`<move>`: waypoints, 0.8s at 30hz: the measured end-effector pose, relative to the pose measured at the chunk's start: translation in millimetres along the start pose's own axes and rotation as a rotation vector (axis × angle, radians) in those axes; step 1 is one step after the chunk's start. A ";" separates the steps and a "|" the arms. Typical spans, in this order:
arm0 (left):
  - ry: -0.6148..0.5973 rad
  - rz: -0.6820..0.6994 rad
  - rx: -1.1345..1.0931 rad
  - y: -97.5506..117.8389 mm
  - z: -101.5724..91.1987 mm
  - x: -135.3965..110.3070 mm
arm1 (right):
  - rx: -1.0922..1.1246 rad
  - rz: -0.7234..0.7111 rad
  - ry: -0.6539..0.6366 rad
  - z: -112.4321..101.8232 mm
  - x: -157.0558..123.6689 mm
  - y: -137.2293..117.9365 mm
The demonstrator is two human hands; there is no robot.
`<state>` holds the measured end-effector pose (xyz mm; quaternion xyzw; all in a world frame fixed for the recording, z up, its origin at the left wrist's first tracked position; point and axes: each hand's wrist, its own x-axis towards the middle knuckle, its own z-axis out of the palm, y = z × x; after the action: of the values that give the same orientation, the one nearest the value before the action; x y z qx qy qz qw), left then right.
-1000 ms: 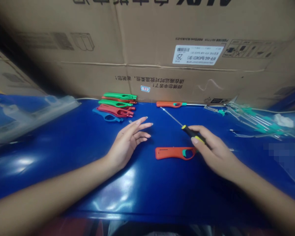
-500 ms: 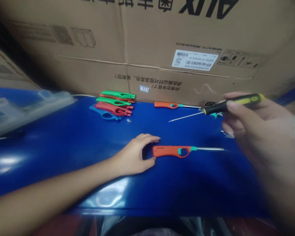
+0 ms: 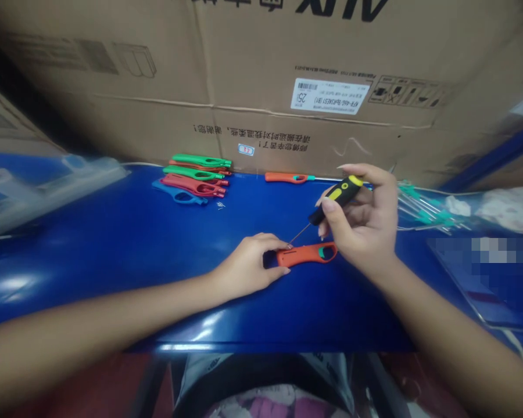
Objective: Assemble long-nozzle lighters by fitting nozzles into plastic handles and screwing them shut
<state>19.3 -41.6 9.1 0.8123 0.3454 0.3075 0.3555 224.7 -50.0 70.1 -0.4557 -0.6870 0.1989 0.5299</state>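
On the blue table, my left hand [image 3: 248,264] has its thumb and fingers closed around the left end of an orange stick lighter [image 3: 307,255]. The lighter lies flat, with a teal trigger showing in its loop; its metal tube is hidden by my other hand. My right hand [image 3: 366,217] grips a black and yellow screwdriver [image 3: 335,200]. It slants down to the left, its tip close to the lighter's left end near my left fingertips; whether it touches, I cannot tell. A second orange lighter [image 3: 283,177] rests behind, by the carton.
Green, red and blue lighter shells [image 3: 196,174] are piled at the back left, beside small screws [image 3: 220,205]. Metal tubes with teal parts [image 3: 427,209] lie on the right. A large carton [image 3: 244,69] walls the back. Clear plastic [image 3: 47,188] sits far left.
My right hand has moved left and brought the screwdriver's tip down to the lighter's left end. My left hand has closed in on the lighter. The camera view has shifted slightly.
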 end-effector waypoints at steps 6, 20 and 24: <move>0.024 0.056 0.041 -0.2 6.5 1.1 | -0.093 -0.066 0.012 0.7 -6.2 4.1; 0.135 -0.055 -0.335 -0.3 -0.5 2.1 | -0.131 0.039 0.156 5.3 -0.4 7.1; 0.154 -0.053 -0.335 0.2 -0.6 2.6 | -0.128 0.041 0.150 5.6 0.1 7.8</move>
<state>20.4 -39.5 10.3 0.7064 0.3371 0.4124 0.4662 222.8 -44.8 62.3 -0.5163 -0.6474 0.1308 0.5452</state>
